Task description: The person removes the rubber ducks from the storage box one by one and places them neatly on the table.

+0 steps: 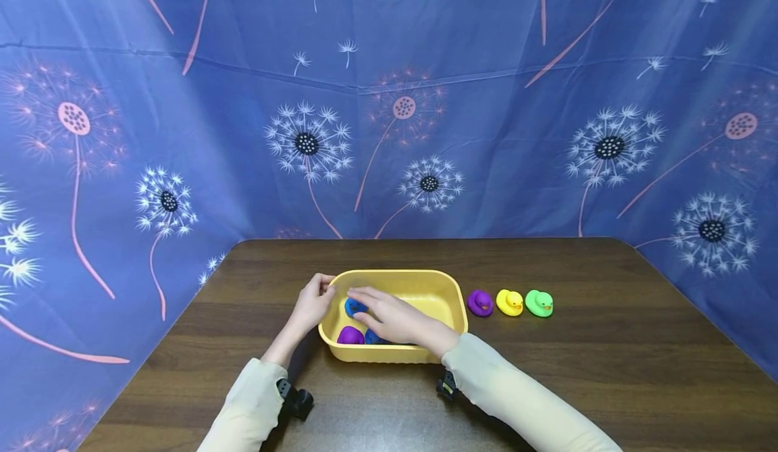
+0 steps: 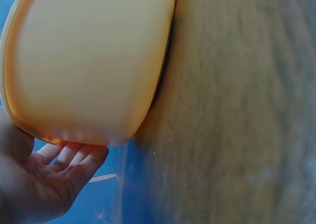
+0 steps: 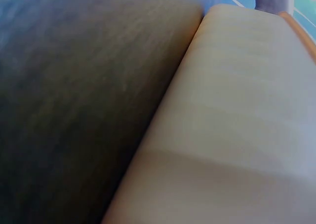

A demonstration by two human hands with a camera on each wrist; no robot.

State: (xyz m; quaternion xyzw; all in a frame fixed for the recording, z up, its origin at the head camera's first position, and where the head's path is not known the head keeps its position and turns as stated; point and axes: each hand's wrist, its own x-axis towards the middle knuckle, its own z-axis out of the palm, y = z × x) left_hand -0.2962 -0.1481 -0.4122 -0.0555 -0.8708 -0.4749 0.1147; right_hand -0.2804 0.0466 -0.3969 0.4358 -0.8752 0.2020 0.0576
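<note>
We note: left hand (image 1: 312, 305) grips the tub (image 1: 389, 355) rim; right hand (image 1: 394, 318) spans a blue duck (image 1: 352, 308) inside, hold unclear. A loose pinch could, we judge, drop it against the nearby purple duck (image 1: 350, 335).

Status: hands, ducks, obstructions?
Left hand holds yellow bin at its left end. Right hand at far blue duck inside, grip unclear. Crowding nearby: purple duck, second blue duck.

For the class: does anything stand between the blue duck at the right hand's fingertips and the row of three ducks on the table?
Yes: the right end wall of the yellow tub stands between the blue duck and the row of ducks. Inside, the right hand also lies across part of the way.
</note>
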